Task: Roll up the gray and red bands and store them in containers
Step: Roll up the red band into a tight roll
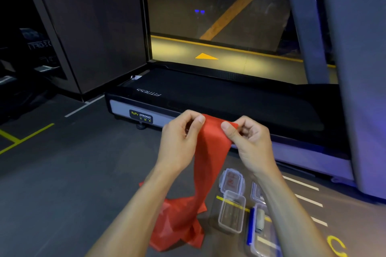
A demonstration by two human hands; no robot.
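Observation:
The red band hangs from both my hands, and its lower part lies crumpled on the floor. My left hand pinches the band's top left corner. My right hand pinches the top right corner. On the floor to the right stands an empty clear container, with its lid lying just beyond it. Nearer me a second clear container with a blue clip holds a rolled gray band. My right forearm partly hides another lid.
A black treadmill with a silver side rail lies straight ahead on the gray floor. Its upright rises at the right. Yellow and white lines mark the floor. A dark wall panel stands to the left.

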